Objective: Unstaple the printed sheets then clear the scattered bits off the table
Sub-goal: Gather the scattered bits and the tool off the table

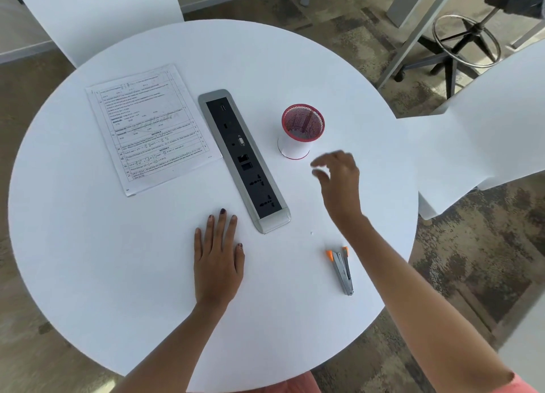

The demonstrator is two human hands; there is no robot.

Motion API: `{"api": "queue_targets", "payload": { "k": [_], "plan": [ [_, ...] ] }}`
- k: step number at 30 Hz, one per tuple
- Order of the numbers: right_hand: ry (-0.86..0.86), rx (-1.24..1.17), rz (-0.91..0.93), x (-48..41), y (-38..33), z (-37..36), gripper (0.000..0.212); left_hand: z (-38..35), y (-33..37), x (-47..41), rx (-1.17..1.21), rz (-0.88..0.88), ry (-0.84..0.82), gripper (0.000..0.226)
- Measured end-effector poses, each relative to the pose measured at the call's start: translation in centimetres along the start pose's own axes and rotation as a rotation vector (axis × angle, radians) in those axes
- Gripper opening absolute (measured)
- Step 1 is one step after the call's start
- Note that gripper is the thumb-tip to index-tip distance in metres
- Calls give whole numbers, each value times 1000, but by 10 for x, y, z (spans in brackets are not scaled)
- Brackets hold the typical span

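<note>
Printed sheets (150,127): text too small to read; right hand (339,183) blurred.

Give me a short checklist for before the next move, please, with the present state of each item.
1. Left hand free: ok, it lies flat on the table and holds nothing.
2. Right hand free: ok, it is open in the air near the red mesh cup.
3. Metal tool with orange tips within reach: ok, it lies untouched beside the right forearm.
4. Staple out of the printed sheets: cannot tell; they lie flat left of the power strip.
5. Bits cleared: not ok, one small white bit lies near the strip's end.
</note>
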State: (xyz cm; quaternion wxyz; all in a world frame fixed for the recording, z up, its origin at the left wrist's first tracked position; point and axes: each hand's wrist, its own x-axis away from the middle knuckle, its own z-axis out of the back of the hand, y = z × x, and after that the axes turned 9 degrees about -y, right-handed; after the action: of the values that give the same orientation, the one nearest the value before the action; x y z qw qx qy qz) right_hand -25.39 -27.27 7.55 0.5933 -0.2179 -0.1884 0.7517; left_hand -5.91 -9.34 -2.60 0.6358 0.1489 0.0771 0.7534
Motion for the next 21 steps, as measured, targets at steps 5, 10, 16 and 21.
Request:
{"api": "queue_targets", "payload": {
  "k": [5,10,16,21],
  "plan": [
    [-216,-42,-127,65,34,-17,18,0,0,0,-12,-1,6,55],
    [-331,-67,-133,91,46,-16,19,1,0,0,-12,-2,10,55],
    [-313,-17,-116,102,39,-19,16,1,2,0,-11,-1,5,55],
    [-344,26,-143,98,34,-21,11,1,1,0,-14,9,0,55]
  ]
}}
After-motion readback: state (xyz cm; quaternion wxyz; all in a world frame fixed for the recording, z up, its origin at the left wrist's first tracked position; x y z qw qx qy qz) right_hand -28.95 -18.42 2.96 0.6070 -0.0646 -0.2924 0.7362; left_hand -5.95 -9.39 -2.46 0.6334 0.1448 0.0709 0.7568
